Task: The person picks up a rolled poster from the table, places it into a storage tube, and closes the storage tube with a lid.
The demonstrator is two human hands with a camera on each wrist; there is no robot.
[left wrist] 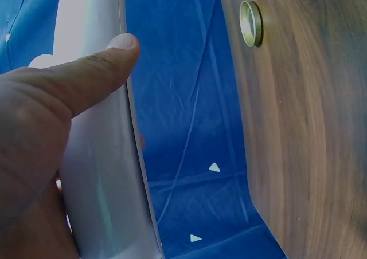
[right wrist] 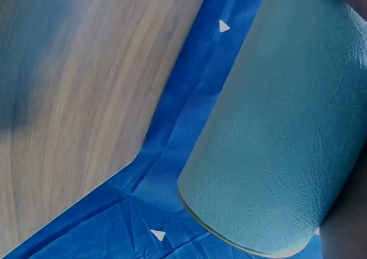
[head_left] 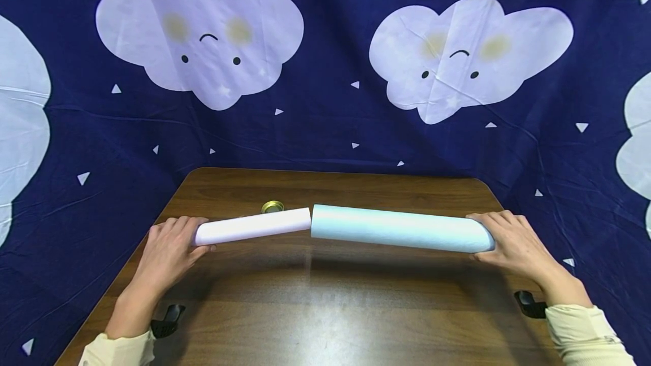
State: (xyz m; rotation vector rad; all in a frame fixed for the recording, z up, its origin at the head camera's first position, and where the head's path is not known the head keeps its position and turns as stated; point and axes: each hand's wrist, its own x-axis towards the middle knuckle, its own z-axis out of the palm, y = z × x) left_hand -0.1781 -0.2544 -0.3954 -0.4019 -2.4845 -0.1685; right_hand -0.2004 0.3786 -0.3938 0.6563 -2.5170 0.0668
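Note:
My left hand [head_left: 170, 250] grips a white paper roll [head_left: 254, 226] by its left end. In the left wrist view the thumb lies across the roll [left wrist: 106, 179], where a long edge runs down its side. At the other side my right hand [head_left: 513, 239] holds a thicker light blue tube [head_left: 396, 227] by its right end. Its leather-like grain shows on the tube [right wrist: 275, 127] in the right wrist view. Both are raised over the table, nearly end to end; whether their ends touch I cannot tell. Behind the roll sits a round gold metal lid [head_left: 272, 207].
The brown wooden table [head_left: 325, 309] has rounded far corners. A dark blue cloth [head_left: 325, 129] with clouds and small triangles hangs behind and around it. Black pieces [head_left: 169, 321] show beside each wrist.

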